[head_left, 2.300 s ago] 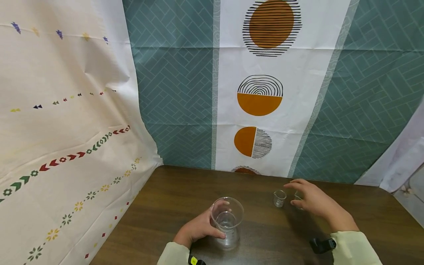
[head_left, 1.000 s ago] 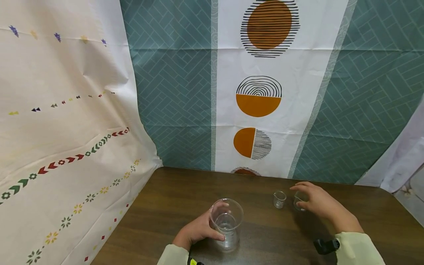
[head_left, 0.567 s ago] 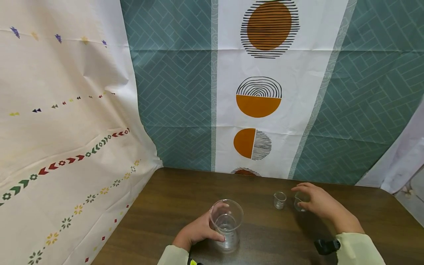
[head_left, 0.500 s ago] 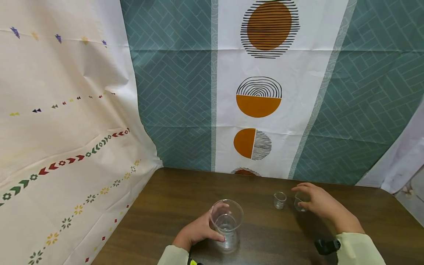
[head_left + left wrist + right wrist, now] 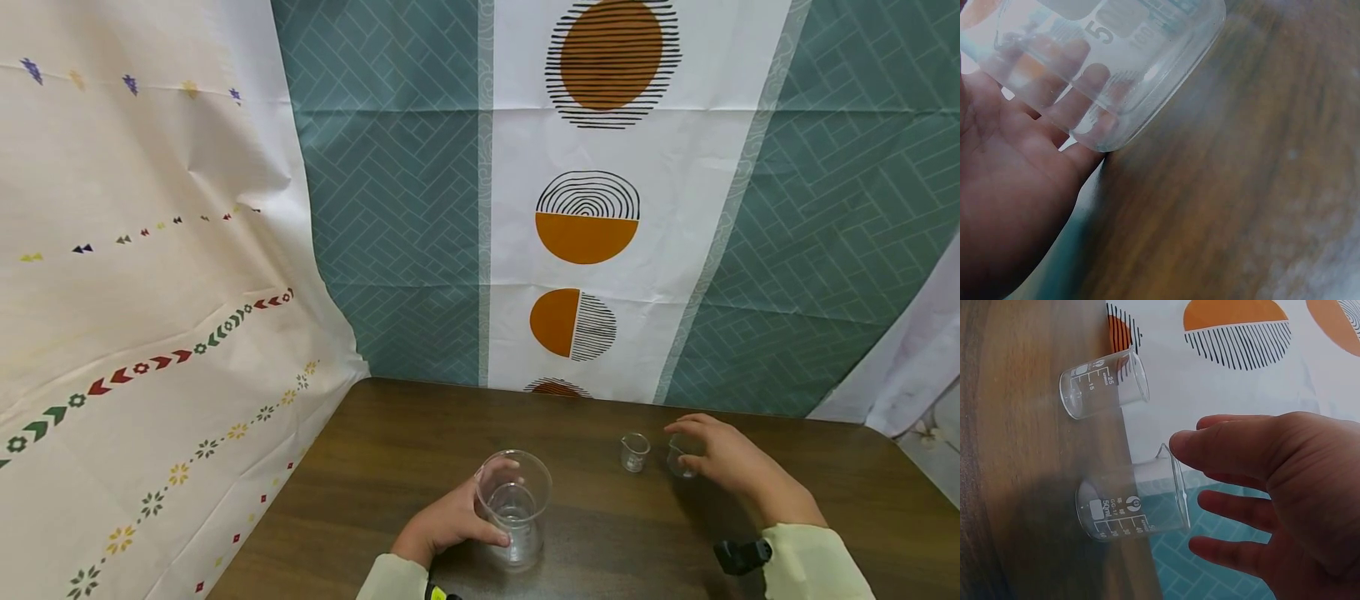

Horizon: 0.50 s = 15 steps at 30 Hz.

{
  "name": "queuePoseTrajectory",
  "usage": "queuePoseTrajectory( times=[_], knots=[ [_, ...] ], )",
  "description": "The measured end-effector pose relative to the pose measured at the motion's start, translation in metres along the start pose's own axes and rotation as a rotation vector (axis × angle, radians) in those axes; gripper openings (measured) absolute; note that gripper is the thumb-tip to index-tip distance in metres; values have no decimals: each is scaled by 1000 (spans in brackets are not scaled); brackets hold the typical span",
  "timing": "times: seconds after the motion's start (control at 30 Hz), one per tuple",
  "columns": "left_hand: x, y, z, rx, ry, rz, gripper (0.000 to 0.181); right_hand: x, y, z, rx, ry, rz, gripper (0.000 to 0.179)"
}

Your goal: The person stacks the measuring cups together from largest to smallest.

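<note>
My left hand (image 5: 444, 525) grips a large clear glass beaker (image 5: 527, 542) standing on the table, thumb in front and fingers behind. In the left wrist view, the beaker's wall (image 5: 1141, 69) bears a printed 500; a ring shows inside, but I cannot tell whether it is liquid or nested glass. My right hand (image 5: 1297, 487) hovers beside the rim of a 50 ml beaker (image 5: 1125, 512), fingers spread and loosely bent. Its thumb tip overlaps the spout; contact is unclear. To the left of that stands a smaller 25 ml beaker (image 5: 634, 455), upright.
A brown wooden table (image 5: 405, 433) carries the glassware. Behind it hangs a green and white curtain (image 5: 405, 250) with orange circles. A cream patterned cloth (image 5: 187, 333) lines the left side, and a pale cloth (image 5: 907, 358) hangs at the right.
Since the earliest frame my right hand has shifted slightly to the right, showing more of the 50 ml beaker. My left hand keeps its hold on the large beaker.
</note>
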<state>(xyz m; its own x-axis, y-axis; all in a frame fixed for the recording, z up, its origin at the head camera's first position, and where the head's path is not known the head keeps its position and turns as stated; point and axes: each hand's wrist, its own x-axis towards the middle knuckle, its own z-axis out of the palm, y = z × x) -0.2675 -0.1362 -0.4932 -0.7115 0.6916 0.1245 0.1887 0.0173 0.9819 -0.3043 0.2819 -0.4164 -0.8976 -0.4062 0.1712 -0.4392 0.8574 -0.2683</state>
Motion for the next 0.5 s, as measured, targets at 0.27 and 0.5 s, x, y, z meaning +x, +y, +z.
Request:
queuePoseTrajectory(
  times=[0.27, 0.5],
  knots=[
    [1, 1, 0, -16, -10, 17, 92, 1, 2, 1, 5, -1, 14, 41],
    [1, -1, 0, -26, -13, 10, 93, 3, 4, 3, 8, -22, 23, 40]
  ],
)
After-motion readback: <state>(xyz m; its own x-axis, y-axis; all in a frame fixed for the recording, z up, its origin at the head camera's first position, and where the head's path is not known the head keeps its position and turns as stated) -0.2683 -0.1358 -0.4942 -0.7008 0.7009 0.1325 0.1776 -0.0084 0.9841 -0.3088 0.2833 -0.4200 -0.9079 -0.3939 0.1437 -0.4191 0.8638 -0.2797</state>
